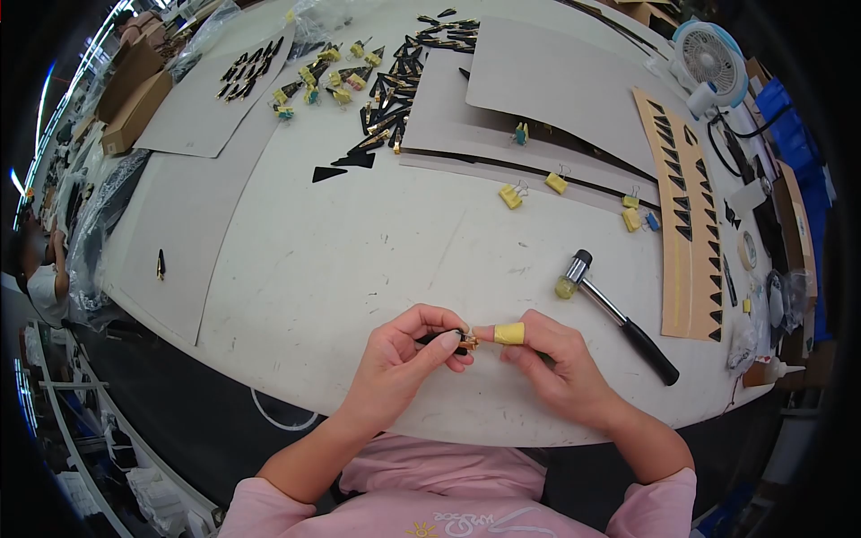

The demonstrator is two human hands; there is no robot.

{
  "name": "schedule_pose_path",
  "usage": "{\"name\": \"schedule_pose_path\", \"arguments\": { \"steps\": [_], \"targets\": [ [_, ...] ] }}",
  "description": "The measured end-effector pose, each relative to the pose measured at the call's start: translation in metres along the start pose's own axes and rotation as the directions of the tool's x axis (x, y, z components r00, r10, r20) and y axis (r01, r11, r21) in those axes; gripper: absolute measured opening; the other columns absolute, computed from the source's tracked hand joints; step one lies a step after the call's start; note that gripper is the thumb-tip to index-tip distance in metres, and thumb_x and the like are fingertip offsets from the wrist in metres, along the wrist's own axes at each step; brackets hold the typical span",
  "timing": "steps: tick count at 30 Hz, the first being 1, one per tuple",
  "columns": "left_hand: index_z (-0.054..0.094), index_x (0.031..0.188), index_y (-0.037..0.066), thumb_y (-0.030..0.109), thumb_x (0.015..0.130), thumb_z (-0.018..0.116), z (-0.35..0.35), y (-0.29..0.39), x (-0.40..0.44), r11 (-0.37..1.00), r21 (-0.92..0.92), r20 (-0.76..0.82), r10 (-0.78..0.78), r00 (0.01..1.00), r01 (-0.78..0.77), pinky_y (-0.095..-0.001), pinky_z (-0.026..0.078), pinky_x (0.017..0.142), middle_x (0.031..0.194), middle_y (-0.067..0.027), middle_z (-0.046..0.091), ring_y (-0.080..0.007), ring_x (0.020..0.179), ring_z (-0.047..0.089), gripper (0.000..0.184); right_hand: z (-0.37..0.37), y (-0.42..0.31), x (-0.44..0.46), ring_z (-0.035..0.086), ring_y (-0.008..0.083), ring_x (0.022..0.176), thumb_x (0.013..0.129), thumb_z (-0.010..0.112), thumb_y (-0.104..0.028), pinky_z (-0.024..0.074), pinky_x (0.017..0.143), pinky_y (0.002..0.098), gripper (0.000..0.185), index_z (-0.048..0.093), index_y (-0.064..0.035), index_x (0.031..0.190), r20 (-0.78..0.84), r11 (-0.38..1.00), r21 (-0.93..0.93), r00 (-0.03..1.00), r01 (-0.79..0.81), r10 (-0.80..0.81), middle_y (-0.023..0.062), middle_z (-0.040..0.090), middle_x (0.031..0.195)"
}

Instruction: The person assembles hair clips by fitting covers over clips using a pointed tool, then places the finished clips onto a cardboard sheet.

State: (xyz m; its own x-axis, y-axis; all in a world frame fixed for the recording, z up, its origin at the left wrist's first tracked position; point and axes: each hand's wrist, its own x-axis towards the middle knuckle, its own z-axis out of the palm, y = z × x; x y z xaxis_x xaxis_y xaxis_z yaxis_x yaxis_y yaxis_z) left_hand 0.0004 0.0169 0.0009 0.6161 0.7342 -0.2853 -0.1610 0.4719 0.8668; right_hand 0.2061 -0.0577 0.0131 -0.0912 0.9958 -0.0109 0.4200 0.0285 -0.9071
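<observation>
Near the table's front edge, my left hand [401, 359] pinches a small black piece with gold-coloured metal [465, 342] between thumb and fingers. My right hand [557, 363] is just to the right; its index finger, wrapped in yellow tape [508, 334], points left and touches or nearly touches the metal end. The right thumb is bent in below that finger; whether anything small is between them is hidden. A hammer [616, 314] with a black handle and a pale yellow face lies to the right of my hands.
Black triangular pieces [386, 103] pile at the back. Yellow clips [511, 196] lie beside grey boards [556, 81]. A tan strip [679, 269] with black triangles is at right, near a fan [710, 58]. One black piece [160, 264] lies left. Another person [45, 278] is far left.
</observation>
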Motion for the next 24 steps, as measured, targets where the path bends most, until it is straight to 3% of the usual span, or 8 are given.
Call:
{"name": "schedule_pose_path", "arguments": {
  "steps": [7, 15, 24],
  "targets": [
    [0.058, 0.109, -0.001, 0.006, 0.097, 0.057, -0.0005, -0.0001, -0.0004, 1.000, -0.005, -0.001, -0.010, 1.000, 0.010, -0.0264, 0.053, 0.076, 0.097, -0.0102, 0.065, -0.0144, 0.085, 0.065, 0.013, 0.0040, 0.0012, -0.0026, 0.060, 0.0144, 0.074, 0.093, 0.052, 0.004, 0.0463, 0.067, 0.0269, 0.035, 0.066, -0.0089, 0.122, -0.016, 0.994, 0.101, 0.999, -0.047, 0.049, 0.0061, 0.059, 0.080],
    [0.058, 0.108, -0.001, 0.006, 0.097, 0.056, -0.0008, -0.0017, 0.0002, 1.000, 0.003, 0.002, -0.008, 1.000, 0.008, -0.0264, 0.053, 0.077, 0.098, -0.0105, 0.065, -0.0141, 0.085, 0.065, 0.013, 0.0060, 0.0014, -0.0019, 0.049, 0.0138, 0.072, 0.084, 0.064, 0.007, 0.0401, 0.062, 0.0254, 0.042, 0.069, -0.0118, 0.121, -0.067, 0.995, -0.050, 0.994, 0.083, -0.086, 0.0024, 0.051, 0.083],
    [0.058, 0.108, -0.001, 0.006, 0.097, 0.058, -0.0003, -0.0010, 0.0007, 1.000, 0.017, -0.008, 0.012, 1.000, -0.012, -0.0261, 0.053, 0.077, 0.098, -0.0099, 0.065, -0.0137, 0.085, 0.065, 0.014, -0.0016, -0.0005, -0.0013, 0.046, 0.0134, 0.068, 0.088, 0.058, 0.006, 0.0390, 0.061, 0.0258, 0.037, 0.068, -0.0081, 0.120, 0.008, 0.998, -0.061, 1.000, 0.000, 0.001, 0.0037, 0.048, 0.073]
  ]
}}
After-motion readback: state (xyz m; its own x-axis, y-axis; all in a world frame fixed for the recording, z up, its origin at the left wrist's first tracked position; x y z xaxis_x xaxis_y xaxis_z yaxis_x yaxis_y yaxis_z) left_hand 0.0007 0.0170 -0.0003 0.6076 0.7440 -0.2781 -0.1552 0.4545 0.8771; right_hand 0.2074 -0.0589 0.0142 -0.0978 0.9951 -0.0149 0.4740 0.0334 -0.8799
